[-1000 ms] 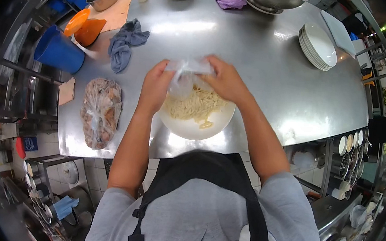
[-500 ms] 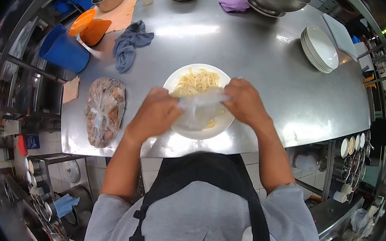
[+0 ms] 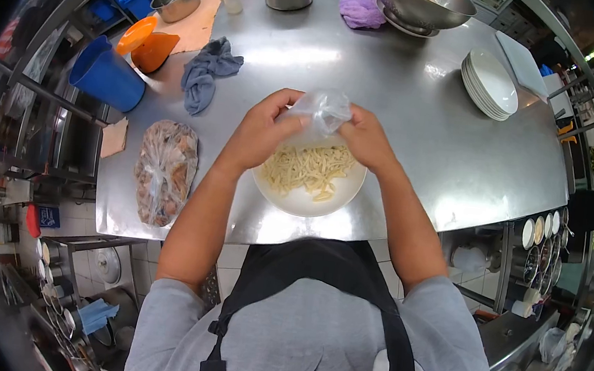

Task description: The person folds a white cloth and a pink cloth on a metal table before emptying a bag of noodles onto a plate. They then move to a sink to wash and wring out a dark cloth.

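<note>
A clear plastic bag (image 3: 325, 110) is held between my two hands, over the far part of a round white plate (image 3: 307, 206). Pale noodle-like strips (image 3: 306, 168) lie on the plate. My left hand (image 3: 265, 128) pinches the bag's left side, its thumb toward the middle. On the right side, my right hand (image 3: 367, 138) has its fingers closed on the same bag. The bag's lower part covers the plate's far rim.
Left of the plate lies a tied bag of brown food pieces (image 3: 165, 172). Beyond it are a grey-blue cloth (image 3: 206, 74), a blue jug (image 3: 108, 74) and an orange container (image 3: 154, 51). White plates (image 3: 491, 84) are stacked at the right; a metal bowl (image 3: 423, 7) stands at the back.
Both hands have moved away from my body with the bag, now bunched up beyond the plate's middle. More of the strips show, spread nearer to me.
</note>
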The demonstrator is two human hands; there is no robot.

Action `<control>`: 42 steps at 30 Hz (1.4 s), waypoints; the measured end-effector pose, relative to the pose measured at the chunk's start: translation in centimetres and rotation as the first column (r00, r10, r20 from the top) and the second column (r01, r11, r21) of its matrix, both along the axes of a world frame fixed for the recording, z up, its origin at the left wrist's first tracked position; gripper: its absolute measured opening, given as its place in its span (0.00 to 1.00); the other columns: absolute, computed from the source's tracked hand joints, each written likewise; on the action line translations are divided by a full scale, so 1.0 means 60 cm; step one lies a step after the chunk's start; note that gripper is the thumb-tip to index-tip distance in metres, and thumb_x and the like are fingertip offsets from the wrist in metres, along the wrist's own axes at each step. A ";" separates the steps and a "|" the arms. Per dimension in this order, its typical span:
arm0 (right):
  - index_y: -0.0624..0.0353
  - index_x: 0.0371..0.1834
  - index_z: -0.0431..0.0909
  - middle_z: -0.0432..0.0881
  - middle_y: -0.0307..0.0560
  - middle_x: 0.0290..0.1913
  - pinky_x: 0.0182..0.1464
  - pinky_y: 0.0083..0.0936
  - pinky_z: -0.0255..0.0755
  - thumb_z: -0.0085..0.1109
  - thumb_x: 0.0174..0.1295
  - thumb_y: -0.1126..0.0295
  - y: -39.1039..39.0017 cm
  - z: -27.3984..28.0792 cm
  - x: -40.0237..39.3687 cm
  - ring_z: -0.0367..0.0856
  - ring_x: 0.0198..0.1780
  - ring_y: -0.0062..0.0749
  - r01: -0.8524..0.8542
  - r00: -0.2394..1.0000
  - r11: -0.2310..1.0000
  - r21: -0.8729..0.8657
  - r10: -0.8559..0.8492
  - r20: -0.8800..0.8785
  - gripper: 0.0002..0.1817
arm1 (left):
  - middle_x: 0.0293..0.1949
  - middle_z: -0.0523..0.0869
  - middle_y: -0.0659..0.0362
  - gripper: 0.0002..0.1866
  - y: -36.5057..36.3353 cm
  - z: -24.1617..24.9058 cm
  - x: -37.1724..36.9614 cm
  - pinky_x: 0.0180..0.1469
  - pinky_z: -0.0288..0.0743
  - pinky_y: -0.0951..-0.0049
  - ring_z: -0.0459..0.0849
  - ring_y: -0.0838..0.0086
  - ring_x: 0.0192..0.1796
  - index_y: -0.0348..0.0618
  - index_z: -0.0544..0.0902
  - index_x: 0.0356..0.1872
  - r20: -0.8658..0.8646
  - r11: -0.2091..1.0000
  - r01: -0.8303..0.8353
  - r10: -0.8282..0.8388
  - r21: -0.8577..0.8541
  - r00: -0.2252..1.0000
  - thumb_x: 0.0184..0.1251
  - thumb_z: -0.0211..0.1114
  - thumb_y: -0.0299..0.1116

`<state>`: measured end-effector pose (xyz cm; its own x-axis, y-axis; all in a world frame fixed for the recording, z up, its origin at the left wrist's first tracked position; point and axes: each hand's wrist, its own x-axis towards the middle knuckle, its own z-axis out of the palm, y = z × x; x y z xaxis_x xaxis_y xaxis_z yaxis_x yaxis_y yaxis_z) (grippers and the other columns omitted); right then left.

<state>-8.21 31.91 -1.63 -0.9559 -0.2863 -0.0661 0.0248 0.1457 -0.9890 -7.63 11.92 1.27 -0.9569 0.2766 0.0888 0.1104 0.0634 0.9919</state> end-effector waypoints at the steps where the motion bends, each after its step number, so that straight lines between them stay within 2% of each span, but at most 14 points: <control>1: 0.59 0.45 0.81 0.83 0.39 0.39 0.47 0.23 0.73 0.55 0.63 0.72 0.008 0.004 -0.003 0.80 0.42 0.23 0.024 0.999 0.998 -0.058 -0.023 0.024 0.10 | 0.35 0.83 0.58 0.14 -0.004 -0.005 0.002 0.50 0.72 0.75 0.78 0.73 0.42 0.39 0.80 0.49 -0.143 0.991 0.021 -0.040 -0.130 0.989 0.64 0.61 0.31; 2: 0.58 0.43 0.80 0.83 0.36 0.39 0.46 0.21 0.72 0.54 0.63 0.74 0.013 0.009 -0.004 0.79 0.41 0.19 0.051 0.998 0.992 -0.113 -0.046 0.049 0.09 | 0.35 0.83 0.58 0.14 -0.007 -0.003 0.005 0.50 0.72 0.75 0.78 0.73 0.42 0.39 0.80 0.49 -0.142 0.992 0.024 -0.042 -0.127 0.989 0.64 0.61 0.31; 4: 0.59 0.43 0.80 0.82 0.34 0.38 0.46 0.19 0.72 0.53 0.63 0.74 0.017 0.011 -0.005 0.78 0.42 0.16 0.030 0.999 0.997 -0.078 -0.029 0.017 0.08 | 0.39 0.84 0.56 0.17 -0.015 0.002 0.012 0.53 0.72 0.72 0.79 0.70 0.45 0.40 0.80 0.52 -0.222 0.834 -0.005 -0.140 -0.552 0.965 0.61 0.62 0.27; 12: 0.58 0.48 0.76 0.82 0.40 0.39 0.47 0.27 0.74 0.57 0.60 0.73 0.005 0.010 0.021 0.81 0.42 0.28 -0.077 0.993 0.993 -0.088 0.068 -0.096 0.12 | 0.39 0.84 0.57 0.14 -0.022 -0.051 -0.022 0.49 0.74 0.75 0.81 0.74 0.44 0.40 0.81 0.47 0.111 0.988 -0.049 0.066 -0.148 0.992 0.63 0.52 0.19; 14: 0.60 0.46 0.78 0.82 0.45 0.42 0.50 0.27 0.73 0.58 0.60 0.74 0.009 0.022 0.016 0.82 0.45 0.35 -0.144 0.971 0.738 0.660 0.234 -0.051 0.11 | 0.40 0.83 0.59 0.14 -0.021 -0.052 -0.022 0.47 0.75 0.75 0.81 0.75 0.44 0.40 0.81 0.45 0.183 0.997 -0.080 0.076 0.017 0.980 0.63 0.52 0.18; 18: 0.57 0.50 0.78 0.82 0.54 0.43 0.50 0.34 0.74 0.58 0.56 0.73 0.019 -0.042 -0.015 0.81 0.46 0.48 -0.008 0.965 0.890 0.455 0.126 -0.231 0.16 | 0.44 0.81 0.60 0.16 -0.023 -0.062 -0.016 0.44 0.75 0.76 0.80 0.76 0.43 0.39 0.78 0.48 0.396 0.931 -0.049 -0.106 0.363 0.912 0.62 0.50 0.16; 21: 0.58 0.48 0.79 0.82 0.53 0.43 0.49 0.31 0.73 0.58 0.55 0.74 0.018 -0.038 -0.026 0.81 0.45 0.45 0.039 0.938 0.941 0.336 0.082 -0.338 0.15 | 0.46 0.80 0.57 0.18 -0.019 -0.054 -0.007 0.44 0.75 0.76 0.80 0.74 0.44 0.38 0.77 0.51 0.418 0.861 -0.052 -0.192 0.507 0.888 0.61 0.50 0.16; 25: 0.60 0.47 0.79 0.82 0.40 0.42 0.50 0.22 0.71 0.53 0.62 0.75 0.006 -0.012 -0.028 0.79 0.44 0.24 0.011 0.998 0.978 0.210 0.003 -0.064 0.12 | 0.48 0.79 0.56 0.20 -0.024 -0.059 -0.003 0.47 0.76 0.76 0.80 0.74 0.46 0.37 0.75 0.55 0.444 0.764 -0.101 -0.256 0.637 0.859 0.60 0.52 0.18; 29: 0.60 0.47 0.79 0.82 0.36 0.41 0.49 0.20 0.71 0.54 0.62 0.75 -0.007 0.007 -0.018 0.77 0.44 0.18 0.090 0.983 0.973 -0.213 -0.052 0.178 0.11 | 0.49 0.79 0.54 0.21 -0.024 -0.069 -0.002 0.50 0.75 0.76 0.80 0.74 0.48 0.37 0.75 0.56 0.227 0.942 0.060 -0.141 0.329 0.964 0.59 0.54 0.19; 31: 0.61 0.47 0.79 0.82 0.36 0.42 0.49 0.20 0.72 0.54 0.62 0.75 -0.008 0.007 -0.010 0.78 0.45 0.18 0.063 0.983 0.980 -0.187 -0.028 0.183 0.11 | 0.50 0.80 0.53 0.21 -0.030 -0.073 -0.009 0.52 0.75 0.75 0.80 0.74 0.50 0.36 0.76 0.55 0.293 0.989 0.120 -0.089 -0.090 0.952 0.58 0.52 0.16; 32: 0.61 0.47 0.79 0.83 0.36 0.43 0.49 0.19 0.72 0.55 0.62 0.76 -0.009 0.006 -0.006 0.78 0.45 0.17 0.035 0.983 0.986 -0.163 -0.004 0.185 0.11 | 0.50 0.80 0.53 0.21 -0.027 -0.066 -0.007 0.52 0.75 0.75 0.80 0.74 0.50 0.36 0.76 0.55 0.294 0.989 0.118 -0.087 -0.090 0.952 0.58 0.52 0.16; 35: 0.61 0.46 0.81 0.84 0.37 0.43 0.49 0.19 0.72 0.55 0.61 0.77 -0.011 0.003 0.002 0.79 0.46 0.18 -0.028 0.994 0.999 0.047 0.022 0.107 0.11 | 0.49 0.80 0.53 0.20 -0.021 -0.061 -0.005 0.54 0.75 0.73 0.81 0.72 0.49 0.36 0.77 0.52 0.482 0.986 -0.074 -0.006 0.147 0.876 0.58 0.51 0.14; 37: 0.60 0.46 0.81 0.84 0.39 0.42 0.48 0.20 0.73 0.56 0.60 0.76 -0.011 -0.019 -0.004 0.80 0.44 0.19 0.003 0.992 0.997 0.079 -0.013 0.125 0.12 | 0.49 0.81 0.54 0.20 -0.024 -0.087 -0.007 0.56 0.76 0.70 0.82 0.71 0.49 0.37 0.77 0.52 0.473 0.823 -0.167 -0.135 0.542 0.870 0.58 0.50 0.13; 42: 0.59 0.44 0.82 0.85 0.40 0.40 0.47 0.22 0.74 0.56 0.59 0.77 -0.011 -0.060 -0.023 0.80 0.42 0.20 0.082 0.983 0.989 0.122 -0.060 -0.175 0.11 | 0.49 0.81 0.55 0.20 -0.007 -0.075 0.008 0.57 0.76 0.70 0.82 0.70 0.50 0.39 0.76 0.53 0.488 0.819 -0.128 -0.200 0.559 0.850 0.59 0.52 0.15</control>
